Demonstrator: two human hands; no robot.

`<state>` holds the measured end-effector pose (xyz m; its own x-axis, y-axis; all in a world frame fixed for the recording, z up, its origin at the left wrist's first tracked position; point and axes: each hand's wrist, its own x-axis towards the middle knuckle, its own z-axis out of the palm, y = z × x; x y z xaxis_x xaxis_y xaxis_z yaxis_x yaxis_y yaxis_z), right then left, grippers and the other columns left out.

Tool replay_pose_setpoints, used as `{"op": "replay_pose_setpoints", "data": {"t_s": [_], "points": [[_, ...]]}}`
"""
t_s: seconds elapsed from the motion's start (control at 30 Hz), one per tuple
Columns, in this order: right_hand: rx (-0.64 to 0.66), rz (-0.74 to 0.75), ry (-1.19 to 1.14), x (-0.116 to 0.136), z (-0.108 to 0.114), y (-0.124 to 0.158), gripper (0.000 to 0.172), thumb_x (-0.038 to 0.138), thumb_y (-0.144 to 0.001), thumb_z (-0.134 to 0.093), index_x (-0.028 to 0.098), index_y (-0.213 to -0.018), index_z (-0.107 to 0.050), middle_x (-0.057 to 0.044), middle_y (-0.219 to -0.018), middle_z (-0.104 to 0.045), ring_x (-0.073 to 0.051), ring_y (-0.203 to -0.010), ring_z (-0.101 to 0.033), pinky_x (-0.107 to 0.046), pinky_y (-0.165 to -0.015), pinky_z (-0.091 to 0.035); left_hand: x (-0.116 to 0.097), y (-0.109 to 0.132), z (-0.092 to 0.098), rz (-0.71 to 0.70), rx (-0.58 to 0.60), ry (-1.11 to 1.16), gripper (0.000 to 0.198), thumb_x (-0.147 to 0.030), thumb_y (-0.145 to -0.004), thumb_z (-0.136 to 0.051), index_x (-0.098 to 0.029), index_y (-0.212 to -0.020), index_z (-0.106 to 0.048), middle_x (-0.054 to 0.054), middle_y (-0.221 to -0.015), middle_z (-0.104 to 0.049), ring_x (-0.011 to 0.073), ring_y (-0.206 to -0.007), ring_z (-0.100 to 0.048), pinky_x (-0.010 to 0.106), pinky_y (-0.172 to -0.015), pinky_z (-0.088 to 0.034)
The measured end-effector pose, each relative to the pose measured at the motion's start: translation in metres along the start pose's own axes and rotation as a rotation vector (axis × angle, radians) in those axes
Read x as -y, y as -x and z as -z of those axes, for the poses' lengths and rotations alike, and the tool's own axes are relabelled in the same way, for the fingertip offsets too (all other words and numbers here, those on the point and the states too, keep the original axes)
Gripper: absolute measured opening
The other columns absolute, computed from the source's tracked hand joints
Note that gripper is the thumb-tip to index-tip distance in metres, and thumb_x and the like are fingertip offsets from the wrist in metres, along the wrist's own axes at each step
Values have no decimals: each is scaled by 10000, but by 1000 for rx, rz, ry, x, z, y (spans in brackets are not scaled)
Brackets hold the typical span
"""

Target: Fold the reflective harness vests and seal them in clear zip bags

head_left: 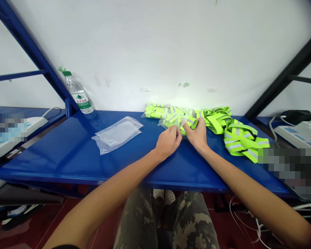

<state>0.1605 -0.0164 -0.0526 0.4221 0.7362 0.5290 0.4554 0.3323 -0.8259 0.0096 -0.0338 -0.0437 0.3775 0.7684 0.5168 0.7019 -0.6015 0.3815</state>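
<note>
My left hand [169, 141] pinches the near edge of a clear plastic bag [168, 121]. A folded neon-yellow reflective strap [189, 121] with silver stripes lies partly within that bag. Against its right side, my right hand [198, 134] is closed on the strap, fingers partly hidden. Behind them, a bagged reflective strap [154, 110] rests near the wall. To the right are loose reflective straps [216, 121] and another tangled bundle of reflective strap [239, 141]. Flat plastic bags [118, 133] lie overlapping to the left of my left hand.
The blue table [75, 152] meets a white wall [150, 45]. A water bottle [80, 95] leans at the back left beside the blue frame [33, 41]. White power strips [298, 135] and cables lie on the neighbouring surfaces.
</note>
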Motion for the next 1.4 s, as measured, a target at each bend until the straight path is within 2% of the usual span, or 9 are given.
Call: {"op": "replay_pose_setpoints", "data": {"t_s": [0.2, 0.27, 0.47, 0.7, 0.83, 0.97, 1.13, 1.27, 1.4], "points": [[-41, -103, -36, -3, -3, 1, 403, 471, -658, -802, 213, -820, -538, -13, -775, -586, -175, -714, -527, -322, -707, -488, -3, 4, -5, -34, 30, -36, 54, -216, -917, -477, -198, -966, -489, 68, -957, -644, 211, -877, -640, 315, -737, -490], [10, -149, -128, -1, -2, -1, 404, 470, -643, -815, 194, -839, -594, -36, -836, -643, -189, -753, -577, -336, -724, -512, -1, 4, -6, -30, 29, -3, 128, -195, -875, -515, -198, -999, -483, 71, -979, -636, 220, -894, -633, 327, -745, -495], [581, -276, -517, 7, 9, -9, 504, 367, -542, -898, 181, -963, -694, -51, -999, -710, -205, -861, -668, -376, -845, -541, 12, -1, -4, 110, -121, 141, 93, -188, -878, -500, -204, -954, -449, 48, -911, -598, 178, -806, -590, 314, -737, -482], [469, -241, -457, 1, -2, -3, 413, 388, -542, -884, 191, -818, -647, -13, -856, -686, -159, -701, -614, -313, -680, -516, 12, -4, -4, 88, -115, 190, 130, -137, -845, -502, -210, -930, -435, 18, -835, -573, 157, -736, -564, 294, -699, -472], [397, -213, -350, 1, -8, 1, 348, 398, -568, -849, 191, -624, -575, 26, -608, -569, -124, -555, -509, -269, -556, -424, 7, -1, -3, 44, -153, 209, 100, -162, -891, -471, -203, -981, -454, 24, -845, -588, 155, -754, -580, 293, -732, -485], [399, -137, -217, -1, -8, 2, 330, 425, -601, -809, 186, -555, -586, 22, -548, -521, -110, -516, -441, -255, -492, -351, 4, 0, -2, -10, -146, 191, 91, -171, -900, -465, -202, -985, -471, 25, -835, -597, 154, -761, -585, 290, -741, -485], [600, -171, -281, 3, -1, 0, 269, 411, -574, -825, 173, -619, -708, -13, -609, -637, -130, -541, -528, -278, -527, -442, 7, -1, 1, 52, -155, 164, 86, -184, -878, -480, -207, -961, -482, 12, -822, -587, 149, -727, -564, 277, -682, -461], [530, -278, -350, 6, 2, -3, 266, 370, -539, -844, 173, -693, -752, -47, -671, -710, -164, -584, -609, -310, -579, -516, 3, -1, 5, 68, -199, 107, 94, -229, -864, -522, -204, -953, -506, 35, -864, -606, 182, -812, -581, 310, -750, -471], [499, -261, -329, 4, 0, -2, 188, 286, -570, -798, 174, -710, -742, -53, -669, -718, -188, -607, -653, -319, -594, -537, 0, -1, 9, 27, -312, 13, 346, -289, -805, -627, -179, -1119, -530, 116, -1126, -611, 266, -1107, -541, 390, -984, -427]]}}
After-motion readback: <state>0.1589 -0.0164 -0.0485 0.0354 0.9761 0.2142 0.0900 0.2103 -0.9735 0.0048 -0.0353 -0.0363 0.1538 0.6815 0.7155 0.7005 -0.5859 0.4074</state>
